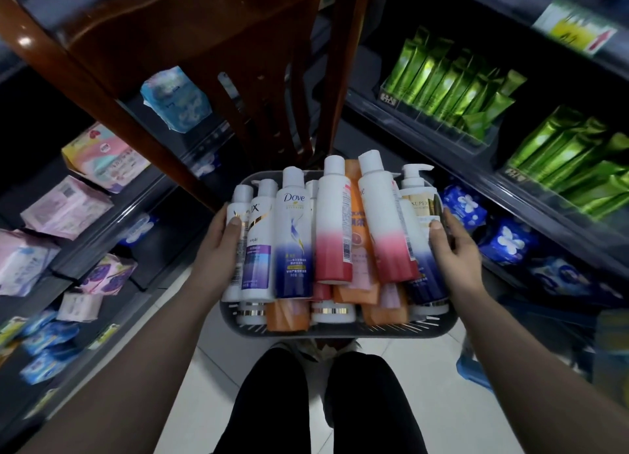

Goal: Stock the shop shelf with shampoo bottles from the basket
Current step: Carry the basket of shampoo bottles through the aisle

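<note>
Status: basket [337, 331] is up in both hands, level, in the aisle in front of my legs. Bottles [294, 235] are all in it, none shelved yet. They lie flat in two layers, caps pointing away from me, heaped above the rim. It has to ride level or the top row rolls off.

Left hand [221, 246]: clamped on the left wall about mid-length, thumb hooked over onto the outermost small bottle. The fingers go outside and under, hidden.

Right hand [454, 249]: mirror grip on the right wall. The thumb presses on the outer bottle just below the pump bottle [417, 194], and the fingers wrap along the outside. The thumbs double as stops for the edge bottles (my read of why they sit there and not on the rim).

Arms: both forearms reach forward and converge, wrists roughly straight, load centred between them.

Chair [170, 45] is just beyond the far rim; can't tell if the basket touches it. Right shelf [408, 130] holds green tubes [452, 89], and there are packs [68, 208] on the left. No shampoo slot visible from here.

Next, I reckon: park the basket to free a hand.
</note>
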The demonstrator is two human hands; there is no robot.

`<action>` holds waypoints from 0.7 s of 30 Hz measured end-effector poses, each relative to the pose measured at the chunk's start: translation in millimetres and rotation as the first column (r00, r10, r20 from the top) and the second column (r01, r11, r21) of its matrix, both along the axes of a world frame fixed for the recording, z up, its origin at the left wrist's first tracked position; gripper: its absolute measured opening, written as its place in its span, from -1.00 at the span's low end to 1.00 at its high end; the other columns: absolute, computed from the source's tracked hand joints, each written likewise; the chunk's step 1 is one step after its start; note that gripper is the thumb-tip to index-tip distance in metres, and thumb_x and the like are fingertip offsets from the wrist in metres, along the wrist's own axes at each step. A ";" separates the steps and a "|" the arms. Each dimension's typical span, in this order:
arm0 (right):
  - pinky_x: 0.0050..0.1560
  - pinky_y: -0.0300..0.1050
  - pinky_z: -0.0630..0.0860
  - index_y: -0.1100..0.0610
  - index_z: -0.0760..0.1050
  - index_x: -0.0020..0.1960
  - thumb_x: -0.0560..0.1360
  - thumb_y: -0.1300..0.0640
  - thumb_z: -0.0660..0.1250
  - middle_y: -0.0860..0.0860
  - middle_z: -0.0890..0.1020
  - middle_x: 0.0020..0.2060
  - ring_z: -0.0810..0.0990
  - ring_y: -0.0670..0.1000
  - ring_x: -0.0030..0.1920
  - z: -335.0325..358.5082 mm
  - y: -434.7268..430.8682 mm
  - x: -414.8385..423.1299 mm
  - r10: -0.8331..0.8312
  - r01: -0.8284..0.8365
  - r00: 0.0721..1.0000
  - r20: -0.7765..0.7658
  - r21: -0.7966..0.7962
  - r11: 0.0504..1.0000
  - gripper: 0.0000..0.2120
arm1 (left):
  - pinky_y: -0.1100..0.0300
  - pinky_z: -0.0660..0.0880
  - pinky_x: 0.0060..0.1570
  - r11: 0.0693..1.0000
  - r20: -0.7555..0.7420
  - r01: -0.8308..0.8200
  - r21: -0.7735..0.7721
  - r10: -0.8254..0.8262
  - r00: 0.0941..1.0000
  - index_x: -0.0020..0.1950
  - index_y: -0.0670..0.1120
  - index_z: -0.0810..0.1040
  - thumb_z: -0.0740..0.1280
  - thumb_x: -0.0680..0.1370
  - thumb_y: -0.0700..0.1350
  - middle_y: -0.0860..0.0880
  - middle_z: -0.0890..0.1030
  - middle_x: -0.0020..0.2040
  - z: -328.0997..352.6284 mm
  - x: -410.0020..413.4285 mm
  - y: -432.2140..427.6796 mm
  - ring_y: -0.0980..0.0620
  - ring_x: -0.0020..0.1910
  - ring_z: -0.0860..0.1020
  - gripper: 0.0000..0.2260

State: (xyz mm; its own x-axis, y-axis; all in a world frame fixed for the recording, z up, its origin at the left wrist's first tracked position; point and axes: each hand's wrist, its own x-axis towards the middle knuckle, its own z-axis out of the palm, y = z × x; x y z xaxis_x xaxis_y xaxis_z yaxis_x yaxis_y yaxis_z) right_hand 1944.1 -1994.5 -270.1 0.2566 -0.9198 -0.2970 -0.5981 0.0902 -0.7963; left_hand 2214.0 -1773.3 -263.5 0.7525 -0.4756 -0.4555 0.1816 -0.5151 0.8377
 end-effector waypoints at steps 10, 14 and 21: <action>0.36 -0.08 0.28 -0.05 0.27 0.49 0.55 -0.23 0.18 -0.06 0.45 0.33 0.41 -0.05 0.31 11.1 -0.3 4.0 -0.012 0.012 0.999 0.037 0.014 1.000 -0.44 | 0.17 0.24 0.29 0.977 0.166 0.112 0.180 -0.142 0.976 0.56 0.19 0.04 0.10 0.60 0.24 0.01 0.31 0.50 11.2 2.0 2.6 -0.01 0.42 0.34 -0.45; 0.23 -0.22 0.25 0.01 0.18 0.54 0.62 -0.05 0.17 -0.15 0.37 0.29 0.37 -0.15 0.22 22.4 0.4 6.3 0.018 -0.019 0.998 0.058 0.011 1.000 -0.48 | 0.16 0.20 0.30 0.969 0.237 0.157 0.192 -0.201 0.951 0.55 0.22 0.02 0.09 0.60 0.24 0.00 0.29 0.51 15.2 -1.9 4.5 -0.02 0.45 0.30 -0.46; 0.48 0.08 0.20 -0.08 0.15 0.53 0.58 -0.13 0.21 -0.08 0.27 0.49 0.25 -0.08 0.46 42.1 4.3 16.7 0.091 -0.086 0.995 0.038 -0.113 0.990 -0.44 | 0.19 0.16 0.24 0.960 0.316 0.185 0.209 -0.245 0.916 0.57 0.12 0.06 0.09 0.62 0.19 -0.02 0.23 0.54 30.5 -0.7 -5.1 -0.01 0.47 0.25 -0.46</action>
State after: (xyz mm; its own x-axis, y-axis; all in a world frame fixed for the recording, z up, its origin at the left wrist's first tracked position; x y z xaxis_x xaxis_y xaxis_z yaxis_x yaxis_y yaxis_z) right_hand 1960.8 -1990.1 -228.0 0.3487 -0.9195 -0.1813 -0.5647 -0.0518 -0.8237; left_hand 2213.3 -1778.4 -233.0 0.7634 -0.5805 -0.2831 -0.2261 -0.6509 0.7247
